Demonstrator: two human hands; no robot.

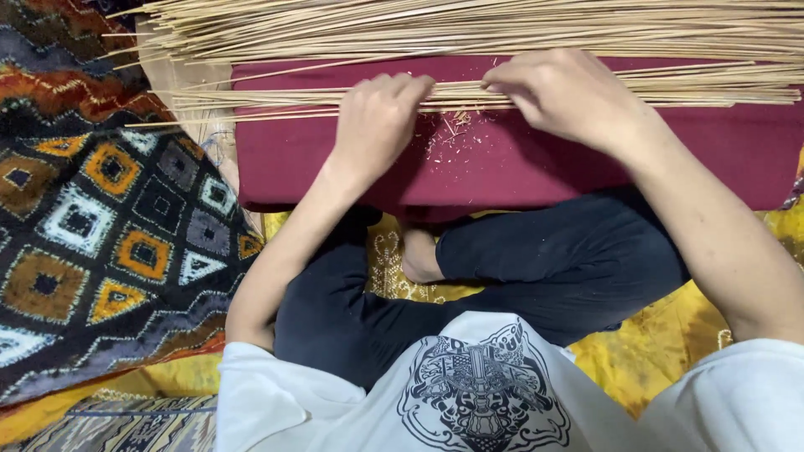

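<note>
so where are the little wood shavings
In the head view, the shavings lie on the maroon cushion, between the left hand and right hand.

sticks (586,88) on cushion (519,163) | bigger stick heap (469,25) behind | patterned rug (100,218) left of cushion | crossed legs (502,268) before cushion

I see a small bundle of thin, pale sticks (586,92) lying flat and lengthwise across a maroon cushion (502,167), running left to right past its right end. Both hands press on it. Fine pale shavings (448,138) are scattered on the cushion just below the sticks, between the hands.
</note>
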